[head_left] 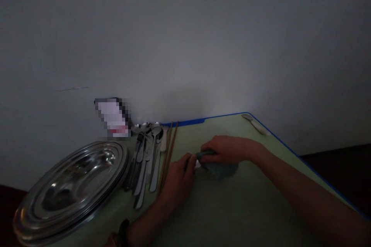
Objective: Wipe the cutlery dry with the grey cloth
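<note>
My left hand [176,181] rests on the pale green table [232,216] with its fingers curled around a small white item that I cannot make out, just right of the cutlery. My right hand [228,148] is closed on a grey-blue cloth [220,169], which is pressed against that white item. The two hands meet near the middle of the table.
Several metal spoons and knives [146,158] and a pair of brown chopsticks [168,154] lie in a row. A stack of steel plates [69,189] sits at the left edge. A white spoon [256,123] lies at the far corner, and a blurred-out object [113,117] leans on the wall.
</note>
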Demonstrator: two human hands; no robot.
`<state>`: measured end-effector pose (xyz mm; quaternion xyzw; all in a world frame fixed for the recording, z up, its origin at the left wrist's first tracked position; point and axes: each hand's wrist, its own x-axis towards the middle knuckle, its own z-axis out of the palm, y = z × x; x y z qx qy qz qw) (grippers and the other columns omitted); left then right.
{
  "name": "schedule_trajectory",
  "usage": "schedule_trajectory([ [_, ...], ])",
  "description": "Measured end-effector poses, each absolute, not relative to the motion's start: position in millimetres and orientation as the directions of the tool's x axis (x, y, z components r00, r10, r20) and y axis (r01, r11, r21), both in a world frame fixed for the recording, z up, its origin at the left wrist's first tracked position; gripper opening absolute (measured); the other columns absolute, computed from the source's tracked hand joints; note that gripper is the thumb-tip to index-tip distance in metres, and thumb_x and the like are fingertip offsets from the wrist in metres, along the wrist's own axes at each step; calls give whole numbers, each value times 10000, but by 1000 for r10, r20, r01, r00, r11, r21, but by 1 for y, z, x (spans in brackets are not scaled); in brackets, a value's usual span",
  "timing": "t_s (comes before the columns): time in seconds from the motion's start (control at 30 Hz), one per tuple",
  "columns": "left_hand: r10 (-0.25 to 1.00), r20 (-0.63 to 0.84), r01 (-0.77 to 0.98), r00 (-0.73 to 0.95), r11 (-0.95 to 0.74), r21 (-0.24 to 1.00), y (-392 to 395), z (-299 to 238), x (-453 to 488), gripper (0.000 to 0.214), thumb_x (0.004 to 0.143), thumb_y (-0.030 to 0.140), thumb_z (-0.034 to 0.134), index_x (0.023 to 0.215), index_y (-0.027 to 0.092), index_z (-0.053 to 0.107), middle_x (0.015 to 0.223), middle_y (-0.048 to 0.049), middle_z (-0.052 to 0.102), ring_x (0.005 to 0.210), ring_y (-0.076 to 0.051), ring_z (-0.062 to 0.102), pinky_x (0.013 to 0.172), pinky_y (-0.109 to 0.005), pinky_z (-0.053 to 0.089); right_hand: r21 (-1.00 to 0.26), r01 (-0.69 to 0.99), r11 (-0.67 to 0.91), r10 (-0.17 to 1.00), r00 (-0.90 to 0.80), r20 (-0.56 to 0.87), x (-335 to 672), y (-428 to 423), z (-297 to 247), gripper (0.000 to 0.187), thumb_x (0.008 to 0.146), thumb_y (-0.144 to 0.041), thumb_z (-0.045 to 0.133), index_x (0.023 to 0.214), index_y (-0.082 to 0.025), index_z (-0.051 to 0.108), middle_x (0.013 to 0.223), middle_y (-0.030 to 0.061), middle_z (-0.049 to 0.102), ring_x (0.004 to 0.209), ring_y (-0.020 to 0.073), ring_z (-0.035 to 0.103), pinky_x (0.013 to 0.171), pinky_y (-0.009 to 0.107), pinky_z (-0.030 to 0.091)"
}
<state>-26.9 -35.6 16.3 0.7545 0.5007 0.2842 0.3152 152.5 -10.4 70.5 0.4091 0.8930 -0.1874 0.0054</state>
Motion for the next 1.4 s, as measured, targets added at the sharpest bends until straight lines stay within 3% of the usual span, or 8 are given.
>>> schedule_trajectory([
  [0.13,943,94,558,321,-268,785,-37,20,-25,347,882,390,328,670,181,506,567,31,488,531,-126,461,491,-213,299,-460,707,537,681,-685,-258,175,-7,82,466,821,-520,365,872,-139,628,718,41,611,622,131,526,534,227,340],
  [0.33,946,12,494,323,-179,851,-42,15,-25,369,876,442,326,687,181,507,568,37,451,531,-123,434,474,-205,296,-653,671,351,613,-692,-382,212,-8,103,441,807,-467,440,1037,-123,590,946,50,629,816,151,564,668,220,413],
  [0.43,953,11,502,303,-169,848,-43,14,-25,368,871,439,329,697,178,520,591,26,485,553,-132,456,485,-209,309,-623,675,395,602,-703,-379,201,-11,101,443,808,-466,436,1021,-113,598,908,55,636,778,146,566,629,216,404],
  [0.63,927,57,550,370,-268,791,-41,15,-26,358,874,393,331,642,185,509,569,23,506,558,-146,491,527,-229,323,-429,688,586,659,-712,-242,150,-12,68,435,845,-421,349,899,-97,634,742,88,633,602,138,513,524,240,329],
  [0.73,922,48,536,385,-265,802,-40,16,-25,343,872,380,344,658,184,526,600,14,536,595,-154,512,552,-230,334,-464,657,595,637,-737,-227,146,-9,61,436,847,-429,346,910,-103,628,744,79,628,587,123,494,515,230,324],
  [0.87,943,34,510,332,-210,834,-39,20,-25,351,865,408,360,654,179,520,605,15,516,598,-150,489,540,-224,326,-529,671,520,608,-726,-322,166,-5,76,477,822,-501,379,893,-104,634,688,40,603,561,103,476,494,213,327],
  [1.13,939,-47,398,340,-98,912,-40,17,-24,366,853,452,370,641,177,488,576,41,413,524,-115,388,469,-205,282,-701,642,311,591,-708,-386,214,-4,100,459,785,-465,483,1059,-111,588,968,69,631,806,151,566,666,225,423],
  [1.4,931,18,500,363,-211,840,-39,14,-24,358,869,402,353,695,165,557,642,-4,550,627,-162,513,576,-239,337,-611,618,496,569,-762,-310,163,-4,64,393,834,-398,409,894,-80,633,658,20,571,553,92,457,499,205,337],
])
